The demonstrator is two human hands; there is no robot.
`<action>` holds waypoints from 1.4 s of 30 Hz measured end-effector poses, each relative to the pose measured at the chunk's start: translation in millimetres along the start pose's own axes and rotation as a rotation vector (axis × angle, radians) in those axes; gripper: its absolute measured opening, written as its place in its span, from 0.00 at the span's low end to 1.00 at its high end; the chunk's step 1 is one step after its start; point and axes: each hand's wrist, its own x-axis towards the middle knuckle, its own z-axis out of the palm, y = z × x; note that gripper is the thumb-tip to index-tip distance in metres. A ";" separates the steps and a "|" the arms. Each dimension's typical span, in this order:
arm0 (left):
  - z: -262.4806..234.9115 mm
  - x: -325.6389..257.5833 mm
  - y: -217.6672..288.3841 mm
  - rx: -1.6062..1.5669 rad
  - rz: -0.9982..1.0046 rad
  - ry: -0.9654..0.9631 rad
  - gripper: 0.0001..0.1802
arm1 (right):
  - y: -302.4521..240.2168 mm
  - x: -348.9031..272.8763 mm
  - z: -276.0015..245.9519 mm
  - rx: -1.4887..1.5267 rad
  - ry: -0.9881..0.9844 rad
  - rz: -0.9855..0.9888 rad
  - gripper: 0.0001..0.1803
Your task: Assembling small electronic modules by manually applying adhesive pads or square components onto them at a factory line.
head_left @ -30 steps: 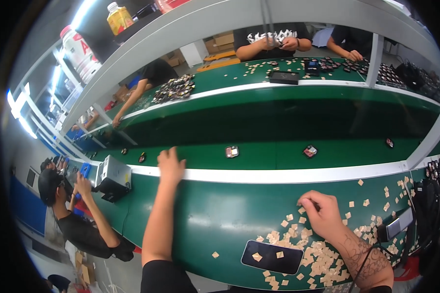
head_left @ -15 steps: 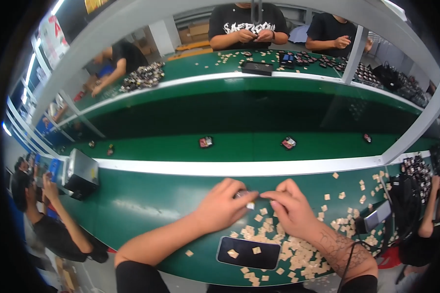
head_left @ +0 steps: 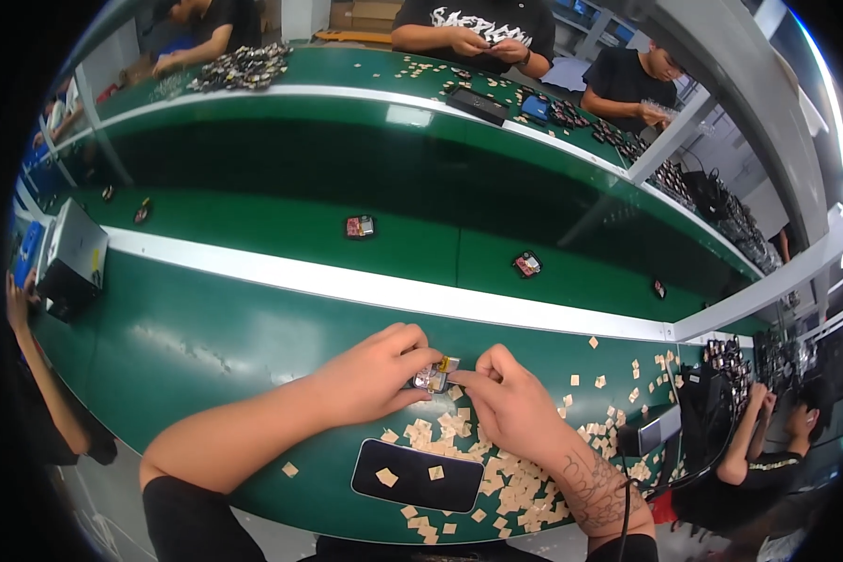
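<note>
My left hand (head_left: 379, 375) grips a small electronic device (head_left: 431, 378) between thumb and fingers, just above the green table. The device has a dark casing, a silvery part and a yellow strip at its top. From the other side my right hand (head_left: 515, 403) meets the device's right edge with a fingertip, its other fingers curled in. What lies under those curled fingers is hidden. Small beige square pieces (head_left: 525, 492) are strewn below and beside my right hand. Nearer to me lies a black phone (head_left: 417, 476) with two such squares on its screen.
Beyond a white rail (head_left: 347, 288) runs a green belt (head_left: 281, 225) carrying several similar devices, one at its middle (head_left: 359, 227). A metal box (head_left: 75, 260) stands left. A dark block-shaped device (head_left: 648, 431) with cables stands right. Several people work around the tables.
The view has shifted and tilted. Both hands have come together at the small electronic device, which now shows its silvery face. My right fingertip, apart from it before, now touches its edge.
</note>
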 end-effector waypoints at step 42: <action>6.5 -2.2 8.6 0.238 0.240 0.020 0.14 | 12.9 2.9 -14.1 0.395 -0.093 0.207 0.19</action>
